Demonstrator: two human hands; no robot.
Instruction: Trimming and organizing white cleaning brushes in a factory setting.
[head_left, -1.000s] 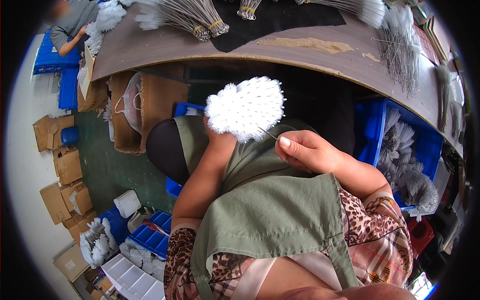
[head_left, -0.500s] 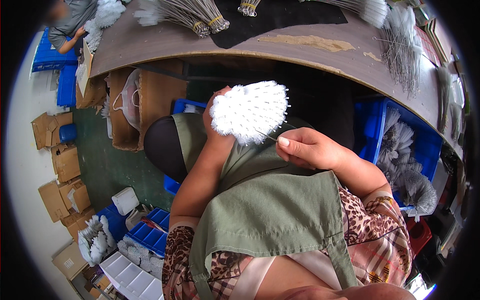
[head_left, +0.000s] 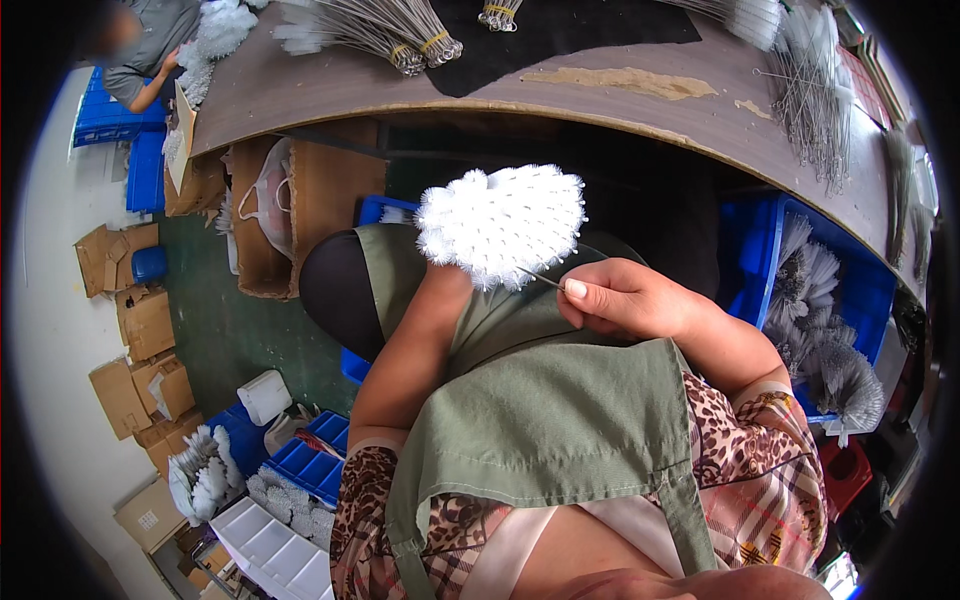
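Observation:
A thick bundle of white bristle brushes [head_left: 500, 222] is held over my lap, tips facing up toward me. My left hand [head_left: 448, 282] grips it from behind; its fingers are hidden by the bristles and only the wrist side shows. Between thumb and forefinger, my right hand [head_left: 610, 298] pinches a thin metal wire [head_left: 540, 277] whose far end meets the lower right of the bundle. Whether that wire belongs to a brush in the bundle cannot be told.
Wire-handled brushes tied with yellow bands [head_left: 425, 45] lie on the table [head_left: 350, 115] ahead, with loose ones [head_left: 815, 110] at its right. A blue bin [head_left: 745, 260] of brushes stands right; cardboard boxes [head_left: 150, 325] line the left wall. A person [head_left: 150, 50] works at far left.
The bundle has turned a little and spread to the left, covering the left-hand fingers that showed before. My right hand keeps its pinch on the wire. The whole view has shifted slightly.

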